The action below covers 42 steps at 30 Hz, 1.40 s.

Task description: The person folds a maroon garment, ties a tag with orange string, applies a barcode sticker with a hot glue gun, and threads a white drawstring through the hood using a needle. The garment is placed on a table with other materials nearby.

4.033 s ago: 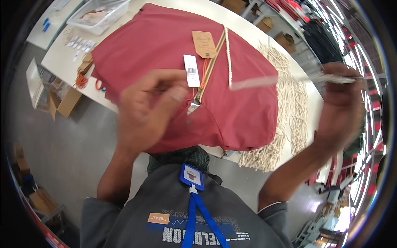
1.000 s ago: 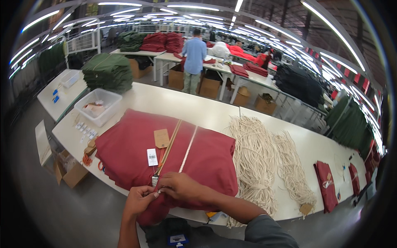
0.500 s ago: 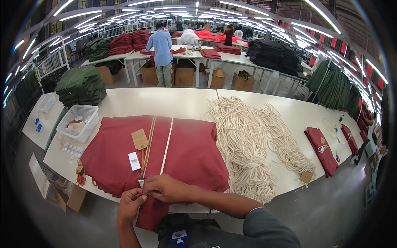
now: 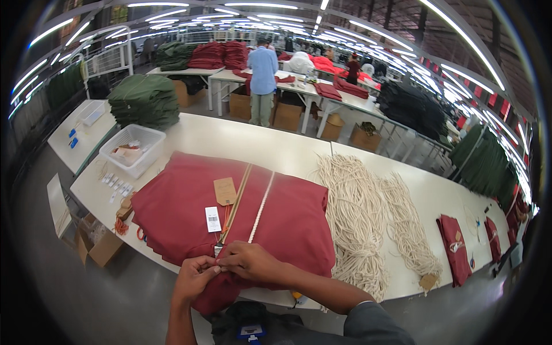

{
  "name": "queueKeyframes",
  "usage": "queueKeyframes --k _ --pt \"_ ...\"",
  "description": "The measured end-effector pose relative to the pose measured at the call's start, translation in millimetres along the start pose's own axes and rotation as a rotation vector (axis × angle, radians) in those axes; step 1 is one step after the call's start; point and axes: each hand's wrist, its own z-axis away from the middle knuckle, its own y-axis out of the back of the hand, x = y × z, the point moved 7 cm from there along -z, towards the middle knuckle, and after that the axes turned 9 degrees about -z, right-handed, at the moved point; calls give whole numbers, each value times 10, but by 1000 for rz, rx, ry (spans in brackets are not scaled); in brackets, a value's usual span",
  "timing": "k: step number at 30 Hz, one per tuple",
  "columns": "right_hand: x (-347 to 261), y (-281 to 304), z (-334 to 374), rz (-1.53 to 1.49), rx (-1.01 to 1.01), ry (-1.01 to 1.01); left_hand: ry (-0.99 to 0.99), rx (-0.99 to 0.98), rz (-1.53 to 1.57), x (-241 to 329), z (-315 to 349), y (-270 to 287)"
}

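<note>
A dark red garment (image 4: 293,213) lies flat on the table before me, with a gold zipper (image 4: 238,195) and a white cord (image 4: 262,206) running down it. Beside the zipper rest a brown card tag (image 4: 225,191) and a white label tag (image 4: 213,219). Both my hands are at the garment's near edge, just below the zipper's lower end. My left hand (image 4: 195,278) pinches the red cloth between thumb and fingers. Touching it, my right hand (image 4: 249,262) is closed on the same edge, its fingertips partly hidden. Some cloth hangs toward me beneath them.
Right of the garment lie two bundles of cream cords (image 4: 355,230). Folded red garments (image 4: 455,250) are farther right. At the left stand a white plastic basket (image 4: 133,150) and stacked green cloth (image 4: 144,100). A person in a blue shirt (image 4: 263,72) stands at another table beyond.
The view has tilted, and the table appears shifted to the right in it. Both hands stay together at the garment's near edge, still gripping the cloth.
</note>
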Motion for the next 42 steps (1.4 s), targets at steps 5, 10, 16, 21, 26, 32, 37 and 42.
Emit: queueKeyframes --k 5,10,16,21,26,32,37,42 --pt "-80 19 -36 -102 -23 -16 50 -33 -6 46 13 -12" --pt "-41 205 -170 -45 -57 -50 115 162 -380 102 434 342" --pt "-26 202 -217 -107 -63 -54 66 267 -372 184 669 435" --pt "-29 164 -209 -44 -80 -16 1 249 -330 341 487 248" --pt "40 561 -193 4 -92 -111 11 246 -508 573 577 392" --pt "-304 254 -258 -68 -22 145 -18 201 -404 626 540 282" --pt "-284 139 -268 -120 -12 113 49 188 -439 536 678 329" --pt "-346 -13 -219 -208 -3 37 -38 142 -514 557 654 232"
